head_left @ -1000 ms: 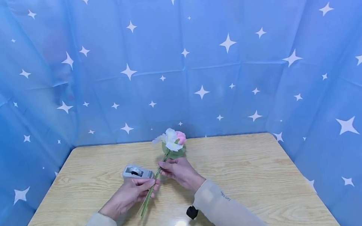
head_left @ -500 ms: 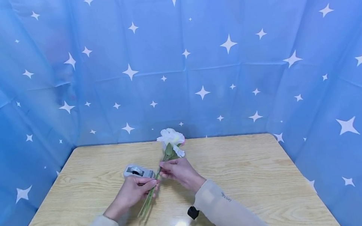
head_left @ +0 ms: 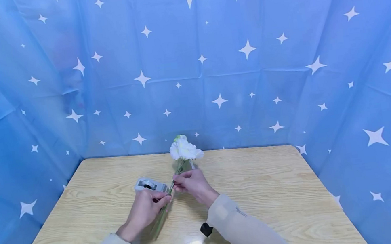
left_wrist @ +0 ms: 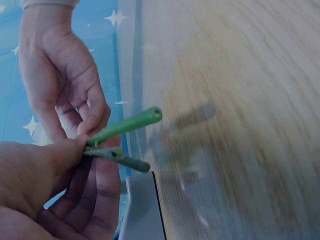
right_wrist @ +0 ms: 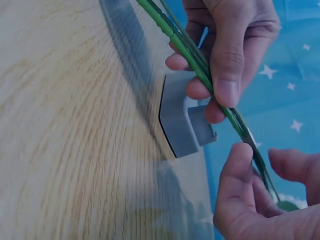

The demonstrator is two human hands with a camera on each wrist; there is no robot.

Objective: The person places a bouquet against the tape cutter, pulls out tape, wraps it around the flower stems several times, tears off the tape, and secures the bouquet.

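Note:
Slanting across both hands is a small bunch of artificial flowers, its white blooms (head_left: 185,148) facing the far edge of the table. My left hand (head_left: 145,209) pinches the green stems (right_wrist: 182,45) lower down between thumb and fingers. Just above it, my right hand (head_left: 194,185) has its fingers curled about the stems; its thumb stands a little apart from the index finger in the right wrist view. Cut stem ends (left_wrist: 132,125) stick out past the left hand. Behind the left hand sits a grey tape dispenser (head_left: 150,184), partly covered by it.
The wooden table (head_left: 263,195) carries the dispenser near its middle. Blue curtains (head_left: 173,59) with white stars enclose the back and sides. Light glares off the tabletop near its front edge.
The bunch has turned about its stems: the pink bloom seen earlier is now hidden and white faces forward. My left hand has rolled its fingers on the stems; the right stays nearly in place.

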